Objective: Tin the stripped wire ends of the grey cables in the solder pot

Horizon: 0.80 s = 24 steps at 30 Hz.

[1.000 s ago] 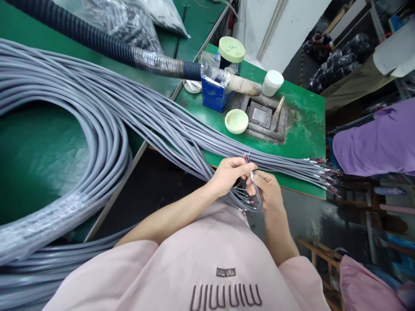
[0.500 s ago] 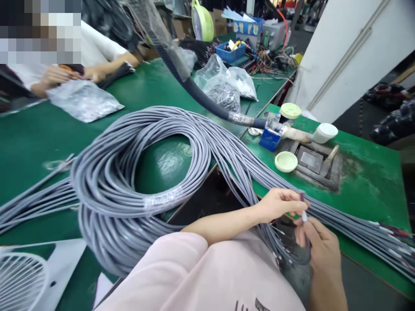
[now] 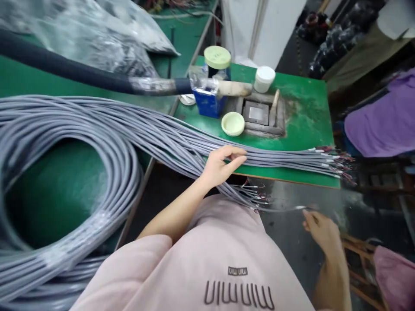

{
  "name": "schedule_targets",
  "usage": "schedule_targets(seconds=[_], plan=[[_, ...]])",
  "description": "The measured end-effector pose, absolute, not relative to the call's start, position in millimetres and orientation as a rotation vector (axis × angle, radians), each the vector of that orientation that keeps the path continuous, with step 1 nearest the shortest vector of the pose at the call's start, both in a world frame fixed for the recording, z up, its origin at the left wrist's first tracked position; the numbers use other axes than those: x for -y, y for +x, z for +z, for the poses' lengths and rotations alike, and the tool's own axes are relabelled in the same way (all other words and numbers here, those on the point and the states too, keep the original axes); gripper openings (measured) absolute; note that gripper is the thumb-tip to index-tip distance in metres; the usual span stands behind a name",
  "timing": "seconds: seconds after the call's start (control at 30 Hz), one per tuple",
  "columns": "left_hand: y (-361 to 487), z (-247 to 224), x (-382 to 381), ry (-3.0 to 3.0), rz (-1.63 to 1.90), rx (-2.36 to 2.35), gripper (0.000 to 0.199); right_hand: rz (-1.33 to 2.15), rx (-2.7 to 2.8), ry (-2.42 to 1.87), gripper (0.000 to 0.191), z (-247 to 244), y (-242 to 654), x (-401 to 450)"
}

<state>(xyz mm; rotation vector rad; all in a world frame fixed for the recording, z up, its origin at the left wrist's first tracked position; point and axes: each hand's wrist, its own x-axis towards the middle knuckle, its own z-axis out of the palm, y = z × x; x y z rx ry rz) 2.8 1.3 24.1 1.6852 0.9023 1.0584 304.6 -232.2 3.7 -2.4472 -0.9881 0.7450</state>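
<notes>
A large coil of grey cable lies at the left, and its bundled cable ends stretch right across the green bench. My left hand is over this bundle, thumb and fingers apart, with nothing visible between them. Below it, a smaller group of cable ends hangs past the bench edge, thin wires showing at the tips. My right hand is closed in a pinch at the white-banded end of a single grey cable, drawn out to the right. Its fingertips are partly blurred.
A soldering pot is set in a frame on the bench. Around it are a pale green lid, a white tub, a blue box and a dark hose. Plastic bags lie at the back left.
The view has swung right and down. My hands, close together before, are now apart: the left is over the bundle, the right further right with the cable end.
</notes>
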Motion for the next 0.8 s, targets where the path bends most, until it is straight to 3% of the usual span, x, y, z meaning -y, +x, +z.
schedule_targets(seconds=[0.07,0.2,0.43,0.7,0.8], plan=[[10,17,2,2.051,0.925,-0.83,0.02,0.939,1.046,-2.507,0.036,-5,299,234],[30,5,17,2.608,0.662,-0.903,0.018,1.264,1.133,-2.086,0.032,-11,262,209],[42,-18,26,2.79,0.755,-1.088,0.021,1.744,0.904,-1.436,0.038,-21,202,143],[42,1,22,2.624,0.753,-0.938,0.025,1.658,0.629,-1.175,0.049,-10,201,109],[19,5,34,2.344,0.981,-0.85,0.018,1.407,0.495,-1.115,0.032,-9,209,103]])
